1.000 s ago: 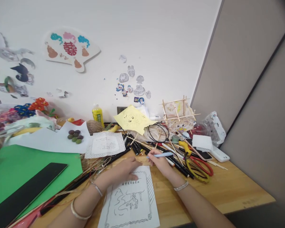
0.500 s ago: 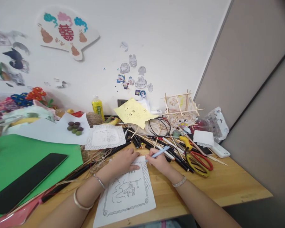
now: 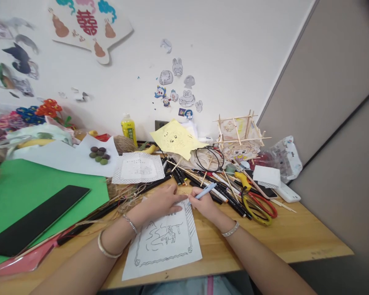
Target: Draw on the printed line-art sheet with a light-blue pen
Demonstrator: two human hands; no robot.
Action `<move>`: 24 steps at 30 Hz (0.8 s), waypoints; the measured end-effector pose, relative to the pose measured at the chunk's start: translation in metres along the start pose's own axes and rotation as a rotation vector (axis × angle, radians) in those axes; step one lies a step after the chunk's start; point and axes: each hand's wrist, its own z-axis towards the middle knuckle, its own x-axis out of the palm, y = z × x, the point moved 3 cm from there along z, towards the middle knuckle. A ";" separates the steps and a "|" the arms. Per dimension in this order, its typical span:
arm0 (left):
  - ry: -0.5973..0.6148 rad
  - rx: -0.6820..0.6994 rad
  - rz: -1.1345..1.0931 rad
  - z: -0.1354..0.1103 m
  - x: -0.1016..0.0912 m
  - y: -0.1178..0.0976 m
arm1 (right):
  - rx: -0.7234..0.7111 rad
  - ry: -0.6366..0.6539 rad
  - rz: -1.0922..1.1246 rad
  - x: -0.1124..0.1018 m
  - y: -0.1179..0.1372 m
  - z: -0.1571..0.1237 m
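Grasped in my right hand [image 3: 202, 203] is a light blue pen [image 3: 208, 190], its lower end by the top right corner of a white sheet of paper [image 3: 184, 250]. The sheet carries a line drawing of a small animal figure with wavy lines, framed by a patterned border; slanted strokes fill the upper right side. My left hand [image 3: 162, 200] rests on the sheet's upper part, fingers out and the index finger reaching close to the pen hand. It covers part of the sheet's top edge and some written characters.
Markers [image 3: 233, 201], thin sticks and yellow-and-red-handled scissors [image 3: 258, 209] lie to the right. Behind are a patterned paper [image 3: 138, 168], a yellow sheet [image 3: 175, 139], a bottle [image 3: 128, 129] and a stick frame [image 3: 240, 137]. Green card [image 3: 89, 176] bearing a black slab [image 3: 39, 221] lies left.
The view has tilted slightly down, so the scene sits higher. My left index finger now stretches further toward the pen hand. The pen stays at the sheet's upper right corner.
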 end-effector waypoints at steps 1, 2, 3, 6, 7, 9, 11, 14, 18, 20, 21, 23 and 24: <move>-0.001 0.011 0.001 0.000 0.000 0.000 | -0.002 0.007 -0.014 0.000 0.000 0.000; -0.002 0.021 0.001 0.000 -0.001 0.000 | -0.004 0.015 -0.026 0.000 0.000 0.001; -0.002 0.030 0.000 0.000 -0.001 0.000 | -0.005 0.025 -0.035 0.000 0.000 0.001; 0.001 0.049 -0.006 0.000 0.000 0.001 | -0.020 0.063 -0.058 0.002 -0.001 0.001; -0.003 0.052 -0.005 0.000 0.000 0.001 | -0.028 0.069 -0.068 0.002 -0.002 0.002; -0.017 0.059 0.002 0.000 0.002 0.002 | -0.044 0.076 -0.087 0.002 -0.003 0.002; -0.032 0.068 0.014 0.000 0.003 0.003 | -0.055 0.086 -0.093 0.002 -0.004 0.002; -0.044 0.083 0.028 0.000 0.004 0.003 | -0.049 0.108 -0.095 0.003 -0.004 0.002; -0.033 0.087 0.041 0.000 0.002 0.002 | -0.039 0.094 -0.121 0.002 -0.003 0.002; -0.024 0.085 0.045 0.000 0.001 0.002 | -0.044 0.070 -0.124 0.001 -0.002 0.001; -0.021 0.086 0.047 0.000 0.001 0.002 | -0.048 0.063 -0.121 0.001 -0.001 0.001; -0.022 0.086 0.051 0.000 0.001 0.002 | -0.058 0.065 -0.113 0.001 0.001 0.001; -0.025 0.086 0.054 0.000 0.001 0.002 | -0.062 0.074 -0.111 0.002 0.001 0.001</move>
